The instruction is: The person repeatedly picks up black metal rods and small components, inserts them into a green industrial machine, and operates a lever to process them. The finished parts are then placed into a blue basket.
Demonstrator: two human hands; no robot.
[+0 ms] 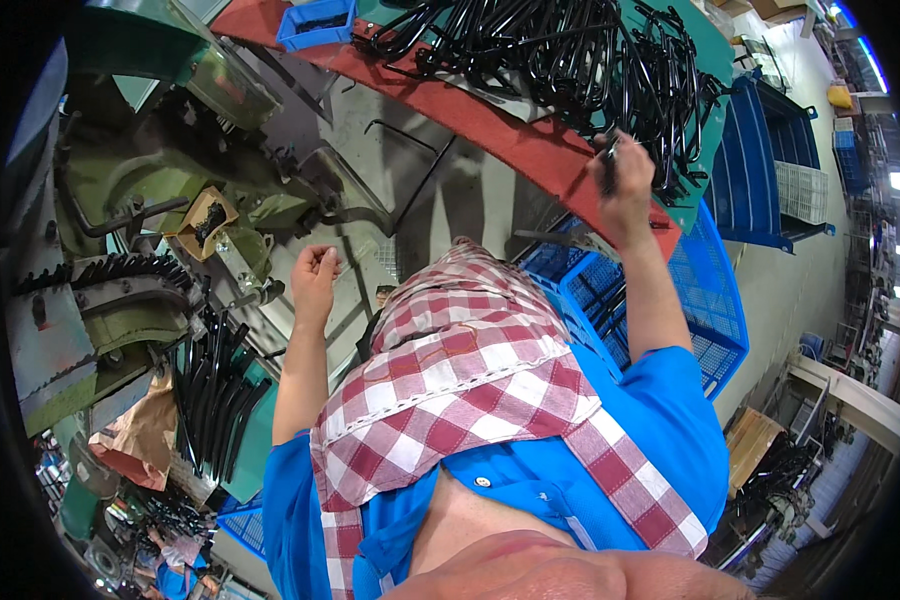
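My right hand [628, 185] is raised over the red edge of the table [450, 115], its fingers closed round a short dark piece [608, 168]. Motion blur hides the exact shape of that piece. Just beyond the hand lies a large heap of glossy black bent metal rods [570, 60]. My left hand [315, 285] hangs in the air on the left, nearest the green machine. Its fingers are curled in toward the thumb, and whatever they hold, if anything, does not show.
A green machine [150, 180] stands at the left, with a small open cardboard box [208, 222] of dark parts. More black rods [215, 400] lie below it. Blue crates [705, 290] stand at my right. A small blue bin [315, 22] sits on the table's far left corner.
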